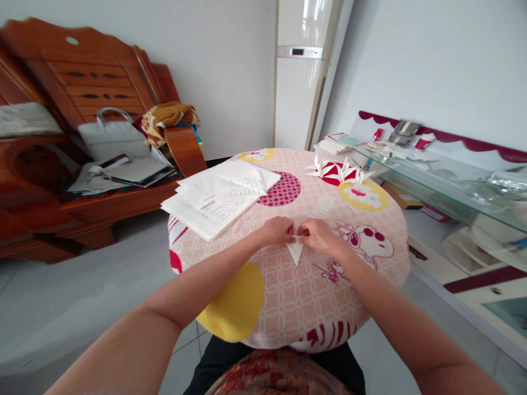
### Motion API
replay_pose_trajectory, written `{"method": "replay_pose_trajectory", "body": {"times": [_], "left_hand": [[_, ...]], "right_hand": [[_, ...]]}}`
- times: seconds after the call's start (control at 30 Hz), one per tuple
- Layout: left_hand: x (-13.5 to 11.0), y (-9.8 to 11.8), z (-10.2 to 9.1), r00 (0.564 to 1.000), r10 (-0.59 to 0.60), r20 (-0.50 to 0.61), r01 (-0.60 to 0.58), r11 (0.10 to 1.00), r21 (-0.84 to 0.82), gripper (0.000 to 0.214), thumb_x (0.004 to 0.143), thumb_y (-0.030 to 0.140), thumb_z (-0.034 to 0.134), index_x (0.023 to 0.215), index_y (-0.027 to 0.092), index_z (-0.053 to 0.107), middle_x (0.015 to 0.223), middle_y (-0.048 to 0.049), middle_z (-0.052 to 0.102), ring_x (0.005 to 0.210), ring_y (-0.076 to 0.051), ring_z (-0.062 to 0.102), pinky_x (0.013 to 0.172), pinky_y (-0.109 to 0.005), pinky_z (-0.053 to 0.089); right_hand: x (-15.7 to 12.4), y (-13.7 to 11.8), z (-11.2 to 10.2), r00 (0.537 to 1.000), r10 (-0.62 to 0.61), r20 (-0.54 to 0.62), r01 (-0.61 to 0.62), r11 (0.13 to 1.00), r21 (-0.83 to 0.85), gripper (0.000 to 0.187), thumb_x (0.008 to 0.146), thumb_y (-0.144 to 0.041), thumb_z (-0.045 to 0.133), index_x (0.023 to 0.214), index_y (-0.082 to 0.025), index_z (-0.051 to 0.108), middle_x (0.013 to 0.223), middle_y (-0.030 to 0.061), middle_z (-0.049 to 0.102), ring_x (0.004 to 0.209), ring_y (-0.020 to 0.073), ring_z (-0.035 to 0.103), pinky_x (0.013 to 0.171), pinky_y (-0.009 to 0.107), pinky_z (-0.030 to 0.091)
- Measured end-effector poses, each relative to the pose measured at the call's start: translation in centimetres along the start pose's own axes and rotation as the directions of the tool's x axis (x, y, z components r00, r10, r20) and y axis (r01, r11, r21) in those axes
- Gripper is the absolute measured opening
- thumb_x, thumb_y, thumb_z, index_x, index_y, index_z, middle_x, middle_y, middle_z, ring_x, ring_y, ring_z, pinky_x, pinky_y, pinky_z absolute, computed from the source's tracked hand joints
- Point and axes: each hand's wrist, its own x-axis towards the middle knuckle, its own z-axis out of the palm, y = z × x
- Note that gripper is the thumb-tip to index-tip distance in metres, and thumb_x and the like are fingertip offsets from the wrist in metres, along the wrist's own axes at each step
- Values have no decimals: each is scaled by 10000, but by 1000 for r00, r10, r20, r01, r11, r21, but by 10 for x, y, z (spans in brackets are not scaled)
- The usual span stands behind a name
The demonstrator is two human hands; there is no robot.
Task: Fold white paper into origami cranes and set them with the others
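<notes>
A small folded piece of white paper lies at the middle of the round table, its pointed end toward me. My left hand pinches its far edge from the left, fingers closed. From the right, my right hand grips the same edge with thumb and fingertips. The two hands almost meet, and the fingers hide the top of the fold. Just beyond them a flat paper strip lies on the cloth. Several folded paper cranes stand at the table's far right.
A stack of handwritten sheets covers the table's left part. The patterned tablecloth hangs over the round edge. On the right stands a glass-topped cabinet; a wooden sofa holding a bag is at left.
</notes>
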Motion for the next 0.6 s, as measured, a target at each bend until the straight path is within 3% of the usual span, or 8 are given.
{"method": "replay_pose_trajectory", "body": {"times": [0.1, 0.2, 0.33, 0.5, 0.6], "left_hand": [[-3, -1, 1, 999, -22, -31, 20, 998, -61, 180, 758, 308, 693, 877, 175, 709, 841, -40, 707, 789, -199, 637, 665, -265, 405], [-6, -4, 2, 995, -42, -86, 23, 977, -212, 134, 733, 282, 706, 797, 164, 704, 738, -16, 686, 700, -169, 614, 625, -254, 387], [-1, -13, -2, 987, -46, -151, -43, 840, -540, 106, 676, 227, 729, 700, 148, 662, 637, 4, 639, 588, -124, 558, 551, -229, 369], [13, -21, -8, 929, -70, -364, -248, 613, -751, 266, 578, 148, 771, 828, 136, 682, 756, -8, 661, 625, -92, 546, 560, -200, 387], [15, -22, -3, 916, -114, -384, -275, 518, -810, 289, 583, 207, 801, 842, 133, 697, 657, 27, 602, 534, -60, 442, 502, -190, 315]], "right_hand": [[8, 2, -6, 996, -15, 92, 11, 999, 51, 79, 714, -109, 698, 744, -161, 750, 751, 59, 727, 695, 177, 632, 629, 268, 403], [15, 10, -9, 988, -14, 157, -21, 975, 221, 41, 675, -120, 716, 682, -159, 725, 673, 26, 701, 633, 150, 611, 596, 252, 402], [25, 22, -15, 967, 15, 254, -159, 814, 559, 91, 663, -235, 731, 644, -157, 687, 535, -20, 609, 499, 106, 520, 498, 230, 365], [36, 23, -18, 990, 95, 100, -137, 606, 783, 191, 609, -304, 778, 602, -157, 658, 495, -27, 580, 463, 91, 495, 471, 222, 353], [36, 21, -12, 986, 164, 20, -108, 545, 832, 192, 605, -301, 774, 576, -161, 645, 482, -28, 576, 465, 94, 504, 490, 228, 379]]}}
